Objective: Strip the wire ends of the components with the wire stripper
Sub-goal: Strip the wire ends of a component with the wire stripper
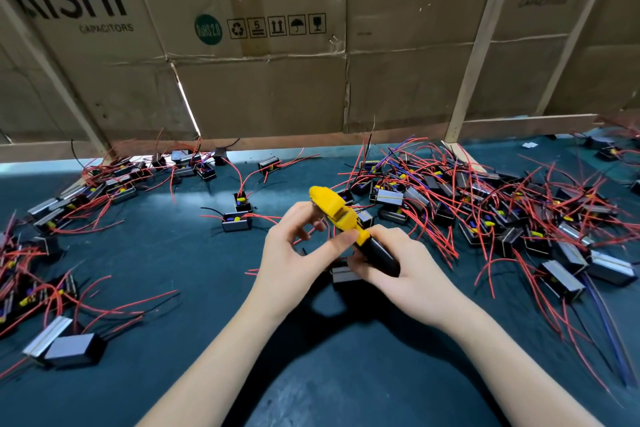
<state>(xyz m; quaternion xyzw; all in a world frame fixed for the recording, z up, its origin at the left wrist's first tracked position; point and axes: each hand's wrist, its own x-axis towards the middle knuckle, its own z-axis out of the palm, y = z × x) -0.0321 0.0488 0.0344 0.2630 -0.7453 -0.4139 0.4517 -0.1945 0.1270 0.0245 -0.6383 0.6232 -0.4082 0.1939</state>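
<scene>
A yellow wire stripper (337,210) with black handles points up and to the left above the middle of the table. My right hand (405,267) grips its black handles. My left hand (294,250) is at the tool's left side, its thumb pressed on the yellow body and its fingers curled near the jaws. A grey and black component (346,274) lies on the mat just under the hands, partly hidden. I cannot make out a wire in the jaws.
A dark green mat (194,260) covers the table. A big pile of components with red wires (502,215) lies at the right, a smaller group (52,246) at the left, two loose ones (239,215) in the middle. Cardboard walls (259,80) close the back.
</scene>
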